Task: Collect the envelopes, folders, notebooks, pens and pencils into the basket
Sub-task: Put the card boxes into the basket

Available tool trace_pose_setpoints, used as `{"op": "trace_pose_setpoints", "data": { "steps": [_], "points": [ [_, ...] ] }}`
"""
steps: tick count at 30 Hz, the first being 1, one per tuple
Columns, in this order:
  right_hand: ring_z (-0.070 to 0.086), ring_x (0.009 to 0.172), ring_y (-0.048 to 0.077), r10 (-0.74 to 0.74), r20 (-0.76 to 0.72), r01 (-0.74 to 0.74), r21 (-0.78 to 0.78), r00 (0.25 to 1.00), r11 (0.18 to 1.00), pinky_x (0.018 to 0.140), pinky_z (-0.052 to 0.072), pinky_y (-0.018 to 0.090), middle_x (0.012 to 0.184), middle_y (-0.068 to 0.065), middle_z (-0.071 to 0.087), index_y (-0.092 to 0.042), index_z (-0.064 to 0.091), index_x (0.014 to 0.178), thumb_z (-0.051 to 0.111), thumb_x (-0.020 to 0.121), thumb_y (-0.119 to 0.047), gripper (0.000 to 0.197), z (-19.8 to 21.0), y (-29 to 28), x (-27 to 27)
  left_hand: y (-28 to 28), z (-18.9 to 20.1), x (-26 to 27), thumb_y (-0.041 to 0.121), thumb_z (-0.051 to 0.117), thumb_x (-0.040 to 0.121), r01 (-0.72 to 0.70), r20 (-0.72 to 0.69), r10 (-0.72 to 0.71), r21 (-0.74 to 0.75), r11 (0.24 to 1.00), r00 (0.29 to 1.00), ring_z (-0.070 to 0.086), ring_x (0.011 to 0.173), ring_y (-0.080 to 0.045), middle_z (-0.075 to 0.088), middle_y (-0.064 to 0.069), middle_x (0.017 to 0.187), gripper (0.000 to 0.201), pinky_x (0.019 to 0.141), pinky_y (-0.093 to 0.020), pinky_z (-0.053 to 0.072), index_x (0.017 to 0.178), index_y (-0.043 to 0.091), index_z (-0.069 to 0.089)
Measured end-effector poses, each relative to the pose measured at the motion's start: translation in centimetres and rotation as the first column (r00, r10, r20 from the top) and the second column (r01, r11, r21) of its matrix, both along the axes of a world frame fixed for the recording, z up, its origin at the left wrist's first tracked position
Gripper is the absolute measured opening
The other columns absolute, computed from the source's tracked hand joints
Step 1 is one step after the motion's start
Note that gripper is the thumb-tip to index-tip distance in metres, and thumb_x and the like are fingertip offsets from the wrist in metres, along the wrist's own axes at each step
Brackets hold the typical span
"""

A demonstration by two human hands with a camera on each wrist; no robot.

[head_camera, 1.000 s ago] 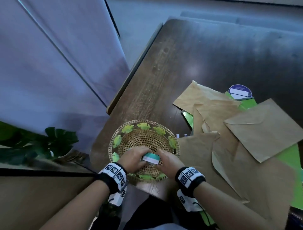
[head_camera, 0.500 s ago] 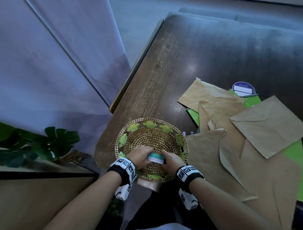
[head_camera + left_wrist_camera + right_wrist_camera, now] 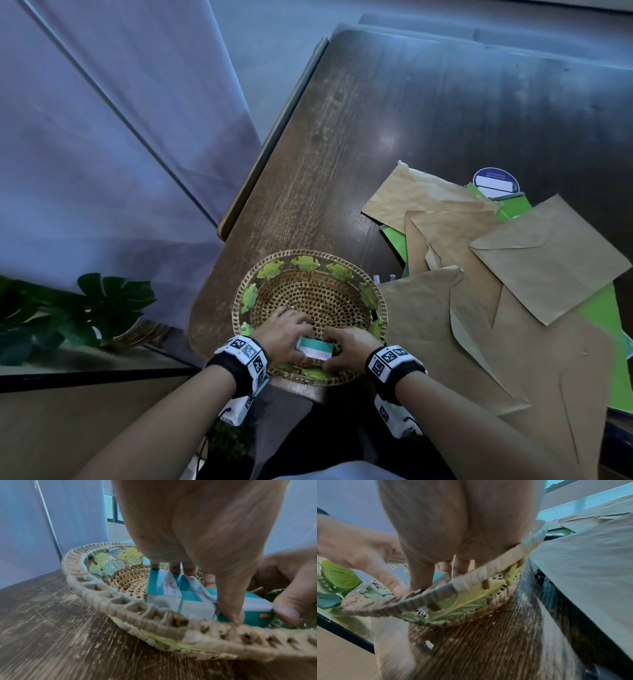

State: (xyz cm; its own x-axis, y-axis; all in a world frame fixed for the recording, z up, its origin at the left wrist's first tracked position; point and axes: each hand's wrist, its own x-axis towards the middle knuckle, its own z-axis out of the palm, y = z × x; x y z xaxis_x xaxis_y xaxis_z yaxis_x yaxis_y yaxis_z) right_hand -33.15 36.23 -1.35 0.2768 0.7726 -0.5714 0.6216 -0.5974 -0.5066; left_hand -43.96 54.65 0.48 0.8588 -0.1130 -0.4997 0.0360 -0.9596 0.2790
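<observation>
Two bare hands meet low inside a round wicker basket [image 3: 310, 270] that sits at the near edge of a dark wooden tabletop [image 3: 428, 113]. The left hand [image 3: 284, 330] has its fingers curled around the left ends of small teal-and-white boxes [image 3: 315, 348]; its grip is closed on them, thumb at the near side and fingertips at the far side. The right hand [image 3: 349, 346] grips the right end of the same boxes, fingers bent over the top. In the left wrist view, at least three boxes [image 3: 188, 595] lie side by side on the basket's woven floor, just behind its near rim [image 3: 171, 622]. What the boxes contain cannot be read.

Green leaf shapes [image 3: 305, 263] ring the basket just beyond the hands. To the right of the right grip, touching the basket's edge, brown envelopes [image 3: 548, 253] overlap in a loose pile on the tabletop. Green folders [image 3: 394, 236] show beneath them. Two white pen tips [image 3: 384, 278] poke out just beyond the right grip, between basket and envelopes. Far beyond the pile lies a round blue label [image 3: 495, 181]. A leafy plant [image 3: 102, 308] stands well left of the left grip, off the tabletop.
</observation>
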Motion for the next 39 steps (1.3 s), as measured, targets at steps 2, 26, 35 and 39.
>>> {"op": "trace_pose_setpoints", "data": {
  "steps": [2, 26, 35, 39],
  "points": [
    [0.061, 0.098, 0.024, 0.003, 0.005, -0.003, 0.004, 1.000, 1.000, 0.079, 0.049, 0.036, 0.112, 0.002, 0.067, -0.023, 0.056, 0.115, 0.073, 0.078, -0.051, 0.050, -0.1, 0.0, 0.0, -0.2, 0.3, 0.2, 0.049, 0.065, 0.086, 0.011, -0.005, -0.011, 0.019, 1.000, 1.000, 0.032, 0.136, -0.017, 0.039, 0.007, 0.147, 0.044, 0.119, -0.045, 0.012, 0.126, 0.033, 0.054],
    [0.062, 0.089, 0.010, -0.778, -0.038, 0.735, 0.359, 0.627, 0.575, 0.084, 0.049, 0.021, 0.101, 0.004, 0.070, -0.009, 0.069, 0.111, 0.073, 0.086, -0.016, 0.026, 4.1, -33.9, 12.5, -31.0, 2.9, 19.9, 0.044, 0.054, 0.093, 0.291, 0.288, -0.205, -0.300, 0.908, 0.936, 0.062, 0.097, -0.021, 0.060, 0.004, 0.115, 0.030, 0.081, -0.036, 0.049, 0.115, 0.025, 0.059],
    [0.056, 0.113, 0.021, -0.842, 0.298, 0.887, -0.034, 0.450, 0.461, 0.095, 0.048, 0.037, 0.121, 0.001, 0.057, -0.023, 0.059, 0.123, 0.063, 0.090, -0.036, 0.036, 3.2, -54.2, 14.9, -50.3, 2.0, 26.3, 0.040, 0.058, 0.093, 0.456, 0.196, -0.414, -0.298, 0.839, 0.889, 0.058, 0.110, -0.023, 0.060, 0.000, 0.118, 0.031, 0.090, -0.037, 0.048, 0.121, 0.024, 0.060],
    [0.055, 0.115, 0.029, -0.851, 0.338, 0.905, -0.285, 0.403, 0.316, 0.092, 0.047, 0.039, 0.131, 0.007, 0.045, -0.023, 0.047, 0.131, 0.062, 0.087, -0.053, 0.055, 1.8, -58.8, 14.3, -56.9, 0.8, 27.0, 0.036, 0.057, 0.094, 0.472, 0.120, -0.457, -0.282, 0.835, 0.881, 0.062, 0.100, -0.029, 0.059, -0.006, 0.112, 0.032, 0.083, -0.039, 0.051, 0.119, 0.017, 0.060]
  ]
}}
